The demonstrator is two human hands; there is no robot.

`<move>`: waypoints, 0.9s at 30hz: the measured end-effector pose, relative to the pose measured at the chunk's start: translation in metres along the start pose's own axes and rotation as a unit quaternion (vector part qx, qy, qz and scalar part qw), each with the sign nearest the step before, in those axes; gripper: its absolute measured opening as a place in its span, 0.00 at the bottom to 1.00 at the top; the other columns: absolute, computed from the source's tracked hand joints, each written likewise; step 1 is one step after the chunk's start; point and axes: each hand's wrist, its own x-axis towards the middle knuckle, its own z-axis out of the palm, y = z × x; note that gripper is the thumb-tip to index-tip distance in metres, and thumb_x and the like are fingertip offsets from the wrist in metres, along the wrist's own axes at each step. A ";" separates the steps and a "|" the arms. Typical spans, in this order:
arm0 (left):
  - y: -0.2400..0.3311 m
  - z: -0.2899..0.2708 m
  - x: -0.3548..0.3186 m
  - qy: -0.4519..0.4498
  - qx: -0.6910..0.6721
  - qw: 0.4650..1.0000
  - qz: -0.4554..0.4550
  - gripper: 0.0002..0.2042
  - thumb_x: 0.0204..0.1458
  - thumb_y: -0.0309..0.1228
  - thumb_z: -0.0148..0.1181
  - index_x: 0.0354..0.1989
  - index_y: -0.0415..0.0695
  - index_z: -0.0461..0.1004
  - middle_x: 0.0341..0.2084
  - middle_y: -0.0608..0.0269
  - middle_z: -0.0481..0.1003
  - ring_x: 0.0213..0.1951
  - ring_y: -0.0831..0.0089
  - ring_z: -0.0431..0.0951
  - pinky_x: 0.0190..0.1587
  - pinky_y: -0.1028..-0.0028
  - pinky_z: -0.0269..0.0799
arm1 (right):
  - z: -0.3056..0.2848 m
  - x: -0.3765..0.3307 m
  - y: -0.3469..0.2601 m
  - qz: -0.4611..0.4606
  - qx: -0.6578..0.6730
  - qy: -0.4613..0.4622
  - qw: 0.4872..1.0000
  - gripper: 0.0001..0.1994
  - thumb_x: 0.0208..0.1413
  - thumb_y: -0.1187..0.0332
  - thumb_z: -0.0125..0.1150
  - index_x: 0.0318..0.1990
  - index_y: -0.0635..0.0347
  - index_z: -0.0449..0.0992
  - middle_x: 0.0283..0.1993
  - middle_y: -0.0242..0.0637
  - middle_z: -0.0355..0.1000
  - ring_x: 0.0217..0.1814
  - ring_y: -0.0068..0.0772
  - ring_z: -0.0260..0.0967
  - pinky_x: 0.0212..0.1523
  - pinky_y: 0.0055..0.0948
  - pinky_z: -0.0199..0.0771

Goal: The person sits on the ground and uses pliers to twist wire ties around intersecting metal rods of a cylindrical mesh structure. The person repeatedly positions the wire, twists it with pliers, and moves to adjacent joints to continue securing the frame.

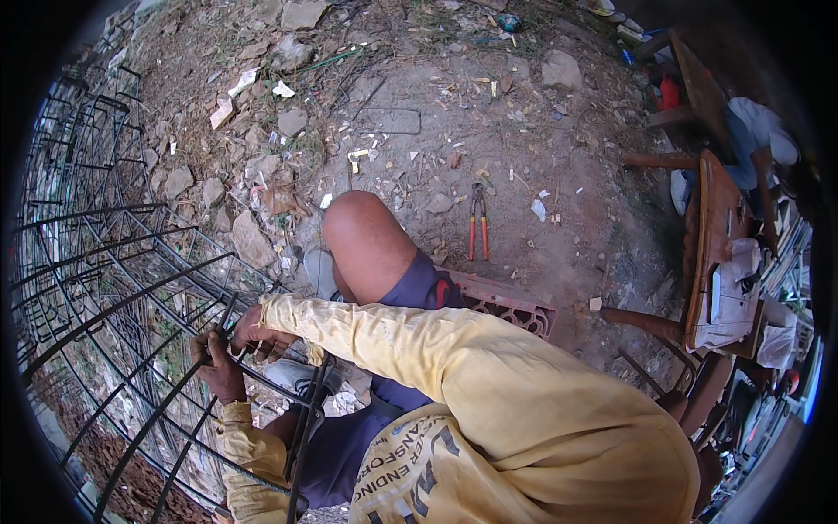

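A cage of dark steel reinforcing bars [131, 299] fills the left side, with long bars crossed by bent ones. My left hand [222, 370] is closed round a bar at the cage's near edge, fingers bent over it. Right beside it, almost touching, my right hand [260, 336] curls its fingers at the same crossing of bars. What lies between the right fingers is too small and hidden to make out. Both forearms wear yellow sleeves, the right one reaching across my bent knee. Several bars run between my left arm and my lap.
Long-handled cutters [472, 236] with red grips lie on the dirt ahead. A pink plastic crate [524, 306] stands by my leg. Stones [251, 237] and scraps litter the ground. At the right is a wooden table [709, 262], and another person [758, 140] sits beyond it.
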 end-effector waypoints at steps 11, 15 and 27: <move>0.020 0.027 0.003 -0.005 -0.046 0.999 -0.005 0.07 0.62 0.28 0.52 0.36 0.37 0.68 0.39 0.56 0.74 0.42 0.73 0.74 0.50 0.71 0.72 | -0.349 -0.250 0.039 -0.288 -0.202 0.785 0.510 0.12 0.55 0.63 0.61 0.42 0.61 0.75 0.35 0.39 0.77 0.32 0.35 0.75 0.33 0.34 0.76; 0.012 0.008 -0.014 0.066 -0.015 0.998 -0.019 0.05 0.60 0.26 0.52 0.36 0.37 0.70 0.33 0.61 0.74 0.35 0.78 0.71 0.40 0.77 0.69 | -0.411 -0.219 0.212 0.317 -0.425 0.572 0.626 0.28 0.55 0.46 0.48 0.55 0.55 0.72 0.52 0.51 0.74 0.56 0.52 0.71 0.52 0.47 0.72; 0.047 0.014 -0.030 0.084 0.169 0.980 -0.056 0.12 0.53 0.36 0.57 0.38 0.40 0.78 0.35 0.51 0.77 0.38 0.59 0.79 0.42 0.65 0.73 | -0.452 -0.155 0.177 0.176 -0.495 0.599 0.604 0.16 0.58 0.59 0.54 0.50 0.56 0.76 0.47 0.46 0.76 0.47 0.45 0.76 0.48 0.39 0.75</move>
